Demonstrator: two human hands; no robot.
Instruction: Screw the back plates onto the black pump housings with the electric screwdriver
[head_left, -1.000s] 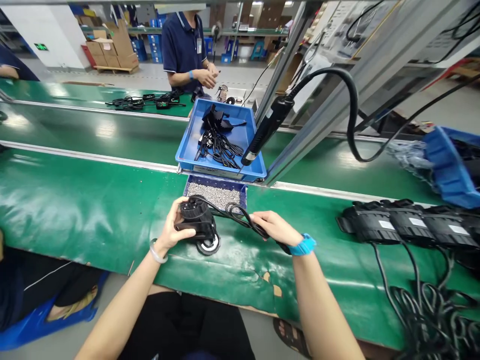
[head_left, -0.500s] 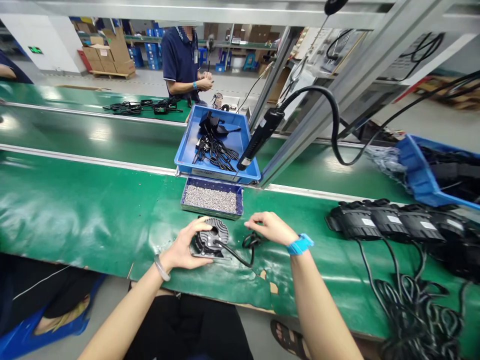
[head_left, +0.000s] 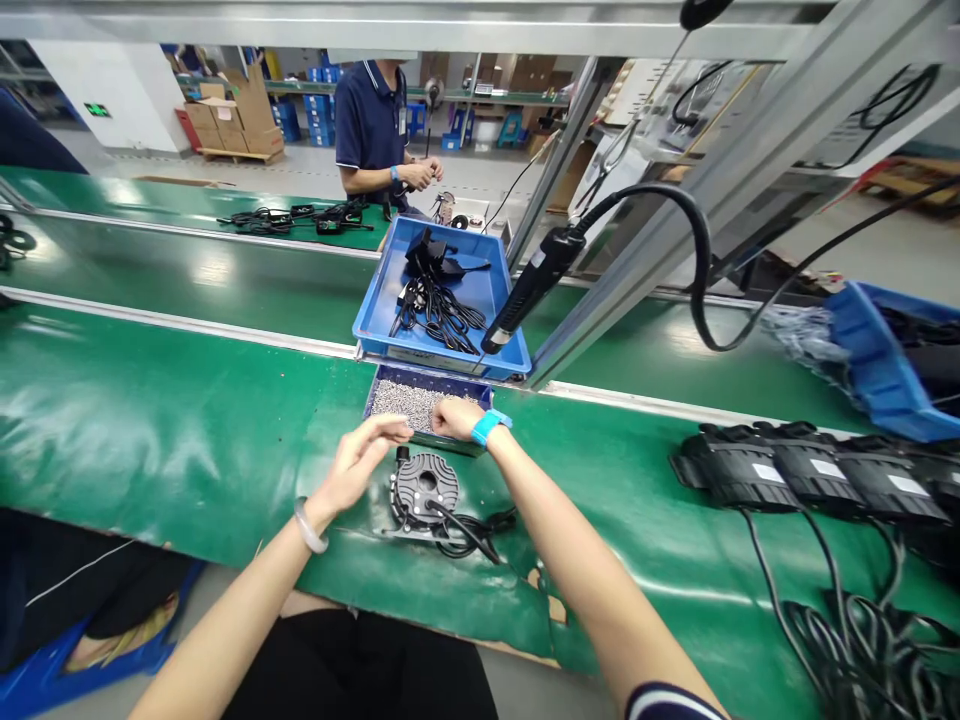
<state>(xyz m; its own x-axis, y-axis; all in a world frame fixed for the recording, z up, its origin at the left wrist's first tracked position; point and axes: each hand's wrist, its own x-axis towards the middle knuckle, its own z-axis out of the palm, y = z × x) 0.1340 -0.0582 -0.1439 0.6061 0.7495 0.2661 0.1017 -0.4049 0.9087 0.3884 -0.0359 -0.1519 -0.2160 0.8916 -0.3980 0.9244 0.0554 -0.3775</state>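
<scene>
A round black finned device (head_left: 427,482), with a hole in its middle and a coiled black cable (head_left: 469,540), sits on the green work surface. My left hand (head_left: 361,458) hovers just above and left of it, holding nothing, thumb apart from its bent fingers. My right hand (head_left: 454,416) is down in a dark blue bin (head_left: 371,392) full of small silvery screws (head_left: 403,400). Its fingers are curled, and the fingertips are hidden among the pieces. Above the bin's right side hangs a black electric screwdriver (head_left: 532,290), its tip pointing down and left.
Behind the bin stands a blue tray (head_left: 363,325) with black adapters and cables. Several black devices (head_left: 739,470) with bundled cables line the right side. A metal post (head_left: 637,230) rises beside the screwdriver. Across the line stands a co-worker (head_left: 371,125).
My left hand has let go of the finned device and lifted away toward the bin. My right hand has left the cable and moved up and left into the bin. The cable lies closer to the device.
</scene>
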